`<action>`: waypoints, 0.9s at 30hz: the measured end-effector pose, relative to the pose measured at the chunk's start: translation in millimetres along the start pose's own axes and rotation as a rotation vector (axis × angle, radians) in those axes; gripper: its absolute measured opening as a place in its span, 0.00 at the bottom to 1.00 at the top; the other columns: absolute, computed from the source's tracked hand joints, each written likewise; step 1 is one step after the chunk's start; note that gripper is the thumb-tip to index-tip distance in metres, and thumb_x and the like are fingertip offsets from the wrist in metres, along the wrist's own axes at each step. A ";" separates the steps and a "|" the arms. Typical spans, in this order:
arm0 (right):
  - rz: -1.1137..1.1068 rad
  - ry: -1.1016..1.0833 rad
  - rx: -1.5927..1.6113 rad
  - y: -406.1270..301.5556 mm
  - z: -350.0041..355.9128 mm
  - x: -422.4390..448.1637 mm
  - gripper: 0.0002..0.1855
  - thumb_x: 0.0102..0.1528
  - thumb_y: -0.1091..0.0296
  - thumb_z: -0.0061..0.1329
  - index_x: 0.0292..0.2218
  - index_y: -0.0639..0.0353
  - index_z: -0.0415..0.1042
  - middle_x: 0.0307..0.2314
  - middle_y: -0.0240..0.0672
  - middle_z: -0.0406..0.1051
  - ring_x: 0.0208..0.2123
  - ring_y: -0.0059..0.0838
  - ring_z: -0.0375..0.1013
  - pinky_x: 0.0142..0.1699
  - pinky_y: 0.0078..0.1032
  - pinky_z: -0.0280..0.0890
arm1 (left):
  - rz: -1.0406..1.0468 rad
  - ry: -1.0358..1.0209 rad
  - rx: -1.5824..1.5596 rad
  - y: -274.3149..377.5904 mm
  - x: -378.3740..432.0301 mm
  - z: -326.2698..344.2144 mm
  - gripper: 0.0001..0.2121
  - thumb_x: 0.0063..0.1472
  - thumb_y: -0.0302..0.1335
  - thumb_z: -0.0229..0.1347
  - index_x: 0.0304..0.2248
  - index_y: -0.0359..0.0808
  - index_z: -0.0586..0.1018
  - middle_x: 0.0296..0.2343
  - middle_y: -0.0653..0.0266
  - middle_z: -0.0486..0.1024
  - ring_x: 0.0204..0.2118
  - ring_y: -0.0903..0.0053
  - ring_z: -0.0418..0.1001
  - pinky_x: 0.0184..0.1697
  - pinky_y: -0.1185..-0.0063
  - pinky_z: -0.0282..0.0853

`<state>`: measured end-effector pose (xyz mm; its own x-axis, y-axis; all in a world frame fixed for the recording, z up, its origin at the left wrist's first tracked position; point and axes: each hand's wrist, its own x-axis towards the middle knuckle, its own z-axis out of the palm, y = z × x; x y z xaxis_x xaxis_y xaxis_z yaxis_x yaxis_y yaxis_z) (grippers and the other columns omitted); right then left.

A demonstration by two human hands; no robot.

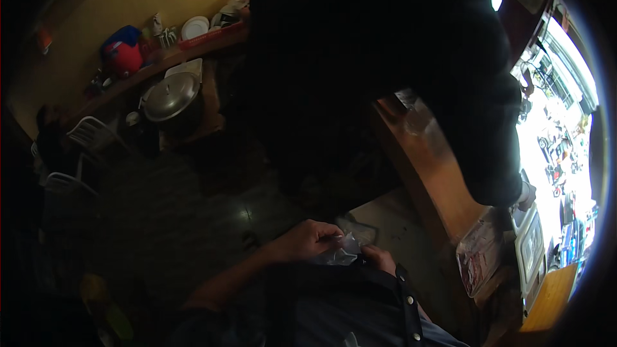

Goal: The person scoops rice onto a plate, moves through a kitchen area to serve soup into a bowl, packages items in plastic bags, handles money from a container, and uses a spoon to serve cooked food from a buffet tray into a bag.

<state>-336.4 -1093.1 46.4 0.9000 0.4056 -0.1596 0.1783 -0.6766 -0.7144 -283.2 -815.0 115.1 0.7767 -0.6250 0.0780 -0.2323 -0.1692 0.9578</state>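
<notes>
Close in front of my dark buttoned garment (337,299), a clear plastic bag (343,253) hangs between my two hands. My left hand (308,238), on the left side of the view, pinches one side of the bag between thumb and fingers. On the bag's other side is my right hand (381,259), its fingers curled at the plastic. The bag looks thin and crumpled; whether it holds anything cannot be told. Another piece of clear plastic (359,231) lies just beyond the hands on a pale surface (385,212).
A person in dark clothing (376,33) leans across just ahead. To the right are a wooden counter (434,168), a tray with reddish contents (478,260) and a white-framed container (529,246). At left stand a lidded metal pot (172,96), white chairs (89,132) and a shelf with plates (195,28).
</notes>
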 end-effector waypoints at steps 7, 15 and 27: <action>-0.329 -0.077 0.133 -63.4 81.6 141.7 0.20 0.39 0.76 0.52 0.38 0.56 0.76 0.37 0.43 0.74 0.40 0.48 0.74 0.44 0.36 0.70 | -0.034 0.304 0.048 -40.0 -57.6 -130.2 0.08 0.64 0.26 0.53 0.40 0.32 0.78 0.31 0.63 0.80 0.33 0.83 0.76 0.37 0.81 0.71; -0.273 -0.246 0.173 -282.5 145.2 328.1 0.08 0.43 0.76 0.45 0.28 0.61 0.73 0.27 0.42 0.74 0.31 0.45 0.73 0.36 0.34 0.66 | -0.024 1.034 -0.185 -79.2 -164.4 -349.0 0.08 0.66 0.27 0.52 0.40 0.31 0.78 0.28 0.69 0.78 0.30 0.87 0.73 0.34 0.86 0.69; -0.278 -0.137 0.195 -445.9 193.9 493.2 0.23 0.50 0.51 0.57 0.39 0.61 0.75 0.28 0.45 0.75 0.30 0.41 0.75 0.36 0.33 0.67 | -0.141 0.838 0.308 -99.8 -195.1 -495.6 0.07 0.61 0.22 0.53 0.39 0.33 0.78 0.25 0.60 0.78 0.26 0.79 0.76 0.31 0.80 0.70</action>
<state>-49.2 -472.1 154.1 0.7640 0.6448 -0.0218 0.3173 -0.4049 -0.8575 -121.5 -298.4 141.4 0.9536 0.1569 0.2568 -0.1554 -0.4742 0.8666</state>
